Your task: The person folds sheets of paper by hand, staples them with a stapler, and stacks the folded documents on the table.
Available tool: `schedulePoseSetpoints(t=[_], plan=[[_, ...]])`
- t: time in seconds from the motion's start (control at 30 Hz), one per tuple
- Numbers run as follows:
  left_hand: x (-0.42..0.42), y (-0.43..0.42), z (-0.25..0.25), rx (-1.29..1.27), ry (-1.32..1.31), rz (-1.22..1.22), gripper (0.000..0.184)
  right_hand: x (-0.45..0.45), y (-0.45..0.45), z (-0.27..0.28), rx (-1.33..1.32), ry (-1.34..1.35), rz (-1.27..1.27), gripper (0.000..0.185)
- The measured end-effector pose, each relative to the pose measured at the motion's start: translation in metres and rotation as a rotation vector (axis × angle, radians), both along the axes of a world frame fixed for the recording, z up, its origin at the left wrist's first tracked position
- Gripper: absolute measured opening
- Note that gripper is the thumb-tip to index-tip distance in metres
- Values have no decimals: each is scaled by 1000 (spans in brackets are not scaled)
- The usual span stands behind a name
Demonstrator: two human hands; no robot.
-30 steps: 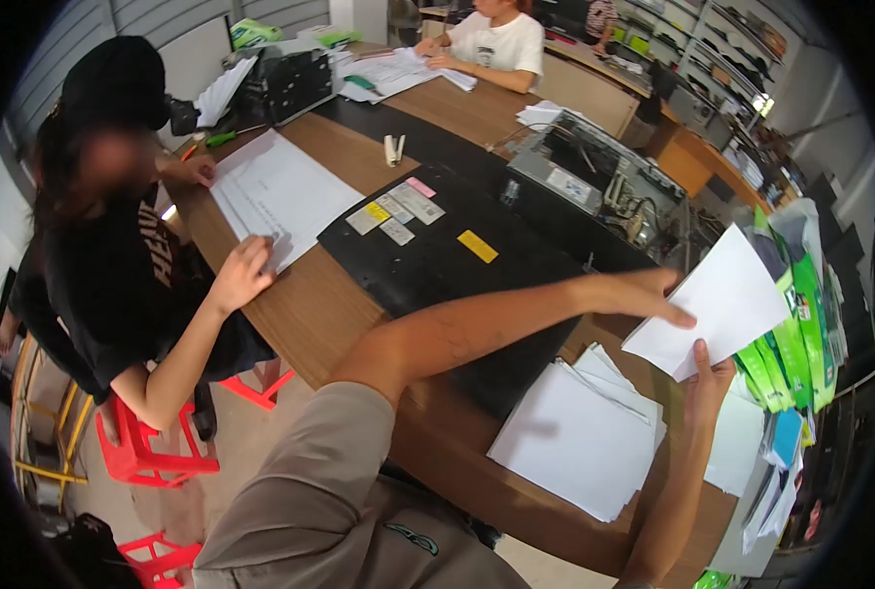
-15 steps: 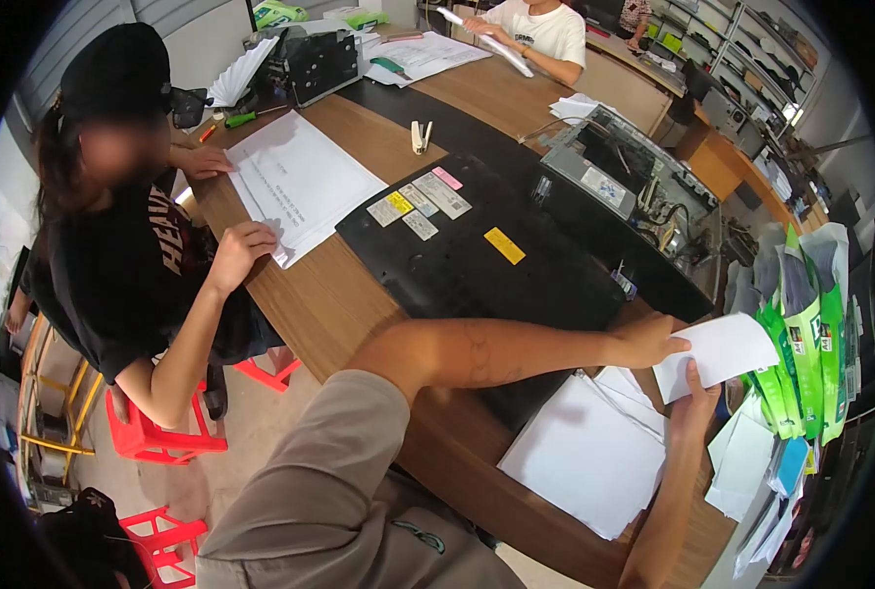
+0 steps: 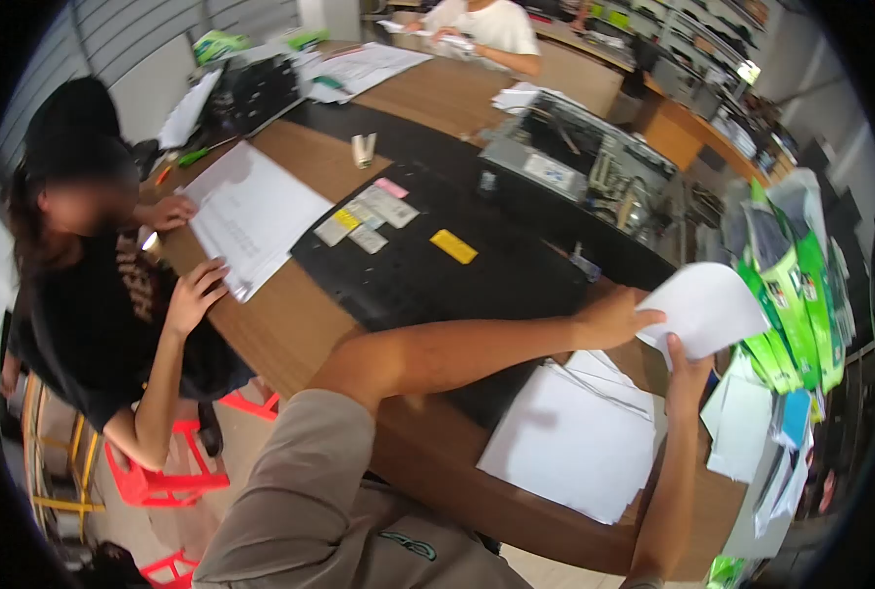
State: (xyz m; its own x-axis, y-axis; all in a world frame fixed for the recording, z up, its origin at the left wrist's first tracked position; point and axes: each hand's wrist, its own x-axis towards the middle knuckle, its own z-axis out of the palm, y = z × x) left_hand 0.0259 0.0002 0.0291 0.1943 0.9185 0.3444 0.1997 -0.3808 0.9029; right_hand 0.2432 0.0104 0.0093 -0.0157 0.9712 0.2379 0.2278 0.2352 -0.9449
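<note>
A small bundle of white paper (image 3: 709,309) is gripped between my two hands over the right end of the table. My left hand (image 3: 619,316), reaching across from the left, pinches its left edge with the thumb on top. From below, my right hand (image 3: 688,373) holds the lower edge, thumb over the front. The sheets bend slightly; how many there are I cannot tell. A larger stack of white paper (image 3: 565,442) lies on the table below my hands, a few sheets askew at its top.
A black panel with labels (image 3: 408,265) covers the table's middle, an opened computer case (image 3: 575,157) behind it. Green-and-white packages (image 3: 791,304) stand at the right. On the left, a co-worker (image 3: 94,255) touches printed sheets (image 3: 256,221). Another person (image 3: 481,34) handles paper at the back.
The view has shifted, so the table sits further left. My hands still hold the bundle, which now faces me more broadly and curves. The person at the back has lowered their paper.
</note>
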Motion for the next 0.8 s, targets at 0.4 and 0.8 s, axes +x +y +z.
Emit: schedulePoseSetpoints(t=[0.4, 0.8], plan=[[5, 18, -24, -1, -39, -6, 34, 1, 1, -9, 88, -54, 20, 58], [-2, 17, -29, -119, 13, -58, 28, -3, -3, -13, -122, -64, 58, 41]])
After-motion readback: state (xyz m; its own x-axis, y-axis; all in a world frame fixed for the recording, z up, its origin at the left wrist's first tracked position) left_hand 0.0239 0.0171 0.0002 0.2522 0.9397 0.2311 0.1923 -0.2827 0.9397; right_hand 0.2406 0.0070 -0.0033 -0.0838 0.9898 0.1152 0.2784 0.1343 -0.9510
